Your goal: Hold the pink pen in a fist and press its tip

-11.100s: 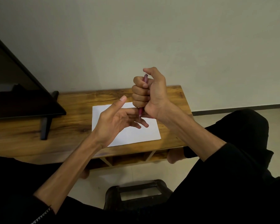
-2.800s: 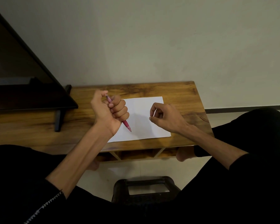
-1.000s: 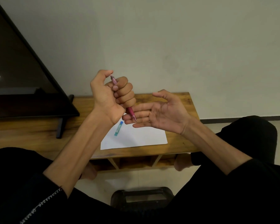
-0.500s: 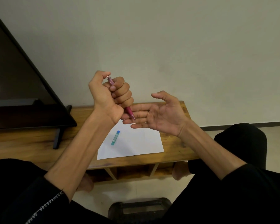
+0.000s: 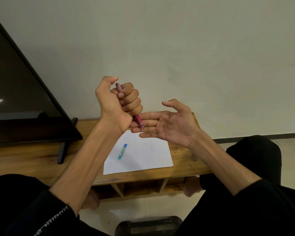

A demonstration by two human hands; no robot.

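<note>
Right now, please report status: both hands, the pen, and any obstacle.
Left hand grips pink pen, tip down. Right hand open, palm up under the tip. Blue tube lies on paper. No obstacle between hands.

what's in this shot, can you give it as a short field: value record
left hand: left hand grips a pink pen in a fist, tip pointing down
right hand: right hand open, palm up, fingers under the pen tip
paper: white sheet on the wooden table
on paper: small blue tube
left side: dark tv screen
</note>
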